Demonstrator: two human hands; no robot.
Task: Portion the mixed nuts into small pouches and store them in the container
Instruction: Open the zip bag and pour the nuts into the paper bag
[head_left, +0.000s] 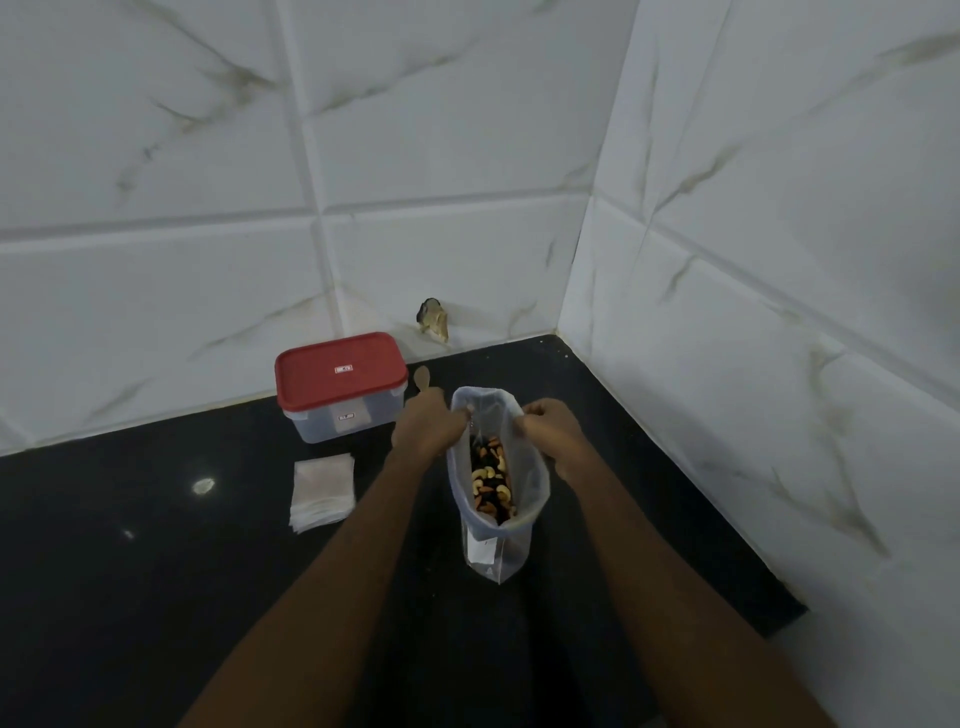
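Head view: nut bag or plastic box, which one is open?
The clear nut bag: left hand and right hand pinch its rim apart, nuts showing inside. The plastic box has its red lid on.

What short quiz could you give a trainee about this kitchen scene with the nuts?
1. True or false: the red lid is off the container.
2. Where does the stack of small pouches lie? A: on the lid. B: on the dark counter, on the near side of the container. C: in a hand.
3. What do the left hand and the right hand pinch?

Key: 1 false, the lid is on. 2 B. 3 The open top edge of the nut bag, one hand on each side.
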